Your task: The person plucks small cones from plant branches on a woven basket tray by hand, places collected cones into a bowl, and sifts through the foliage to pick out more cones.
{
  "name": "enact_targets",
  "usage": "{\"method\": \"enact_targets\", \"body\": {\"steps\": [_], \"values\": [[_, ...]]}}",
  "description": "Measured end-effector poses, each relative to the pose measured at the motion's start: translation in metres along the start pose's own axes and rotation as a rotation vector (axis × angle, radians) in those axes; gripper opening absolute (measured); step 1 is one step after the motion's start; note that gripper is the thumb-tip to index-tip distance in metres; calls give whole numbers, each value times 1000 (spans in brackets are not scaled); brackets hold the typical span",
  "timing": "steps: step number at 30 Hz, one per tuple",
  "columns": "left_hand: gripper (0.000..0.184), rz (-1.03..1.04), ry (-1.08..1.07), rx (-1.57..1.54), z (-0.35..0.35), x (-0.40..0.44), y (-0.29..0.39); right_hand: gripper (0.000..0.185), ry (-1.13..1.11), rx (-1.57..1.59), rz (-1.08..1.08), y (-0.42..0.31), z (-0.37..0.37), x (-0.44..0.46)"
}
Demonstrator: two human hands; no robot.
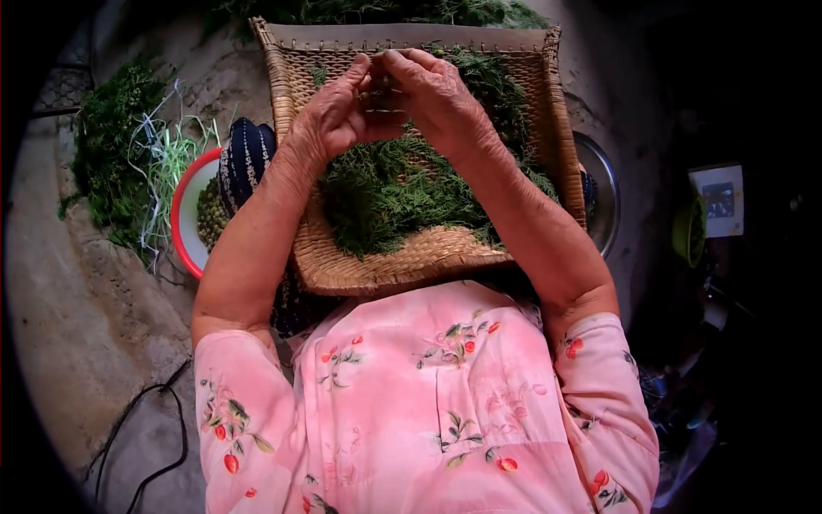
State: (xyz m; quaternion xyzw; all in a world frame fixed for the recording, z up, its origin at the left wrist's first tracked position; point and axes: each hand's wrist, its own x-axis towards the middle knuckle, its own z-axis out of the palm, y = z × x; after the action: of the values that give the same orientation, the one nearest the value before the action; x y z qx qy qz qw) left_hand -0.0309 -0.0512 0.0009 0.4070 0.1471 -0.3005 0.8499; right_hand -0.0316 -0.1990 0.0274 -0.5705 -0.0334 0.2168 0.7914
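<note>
My left hand [341,111] and my right hand [438,101] meet above the far part of a woven winnowing basket [411,272]. Both have curled fingers, with thumbs and fingertips brought close together. Whatever is pinched between them is too small or hidden to make out. Feathery green sprigs [394,193] lie in the basket below my hands, mostly in its middle. More of this greenery [497,90] is heaped along the basket's right side, beyond my right wrist.
Left of the basket stands a red-rimmed white bowl [181,218] holding small green berries [211,214]. Beside it lie pale plastic strips [167,158] and a pile of greenery [116,154]. A metal basin [610,201] sits at the right. A black cord [181,420] crosses the floor.
</note>
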Motion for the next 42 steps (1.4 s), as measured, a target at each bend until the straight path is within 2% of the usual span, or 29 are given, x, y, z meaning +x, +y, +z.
{"method": "enact_targets", "body": {"steps": [1, 3, 4, 5, 9, 10, 13, 15, 16, 17, 19, 22, 25, 28, 31, 33, 37, 39, 40, 42], "values": [[48, 0, -1, 1, -1, 0, 1, 29, 1, 0, -2, -2, -1, 1], [44, -29, 32, -1, -7, 3, 4, 32, 36, -55, -158, -8, -6, 1], [38, -38, -23, 19, -13, 6, 5, 33, 79, -62, -173, -9, -17, 2], [38, -37, -26, 15, -19, 8, 5, 36, 107, -224, -217, -12, -30, 0], [29, 20, -18, -18, -29, 14, 8, 43, 297, -1208, 4, 21, -66, -9], [28, 54, 34, 38, -25, 11, 10, 44, 260, -1391, 71, 36, -64, -18], [24, 108, 88, 125, -24, 10, 14, 37, 162, -1640, -17, 78, -36, -38], [23, 158, 79, 162, -24, 9, 15, 34, 23, -1478, -47, 83, -14, -41], [23, 158, 76, 163, -24, 8, 15, 33, -52, -1376, -120, 81, -6, -43], [23, 169, 84, 167, -24, 7, 15, 27, -115, -1267, -309, 78, -2, -43], [23, 178, 95, 170, -24, 5, 14, 19, -153, -950, -276, 67, 2, -42], [22, 145, 150, 167, -24, 4, 13, 11, 101, -906, -314, 46, -23, -28], [22, 144, 155, 179, -25, 6, 10, 14, 346, -1279, -342, 35, -78, -14], [22, 81, 131, 205, -21, 11, 7, 14, 251, -1531, -224, 42, -107, -12], [23, 8, 127, 262, -23, 17, 2, 21, 171, -1642, -99, 48, -101, -17], [23, 4, 156, 290, -20, 15, 0, 21, 193, -1707, -113, 49, -96, -16], [23, -28, 157, 365, -19, 20, -5, 18, 337, -1518, -20, 46, -98, -11], [22, -39, 160, 378, -19, 21, -7, 18, 331, -1321, -120, 43, -104, -9], [22, -41, 160, 379, -18, 21, -8, 12, 290, -1339, -308, 52, -112, -6], [22, -54, 162, 410, -14, 20, -9, 16, 235, -1426, -262, 51, -107, -9]]}}
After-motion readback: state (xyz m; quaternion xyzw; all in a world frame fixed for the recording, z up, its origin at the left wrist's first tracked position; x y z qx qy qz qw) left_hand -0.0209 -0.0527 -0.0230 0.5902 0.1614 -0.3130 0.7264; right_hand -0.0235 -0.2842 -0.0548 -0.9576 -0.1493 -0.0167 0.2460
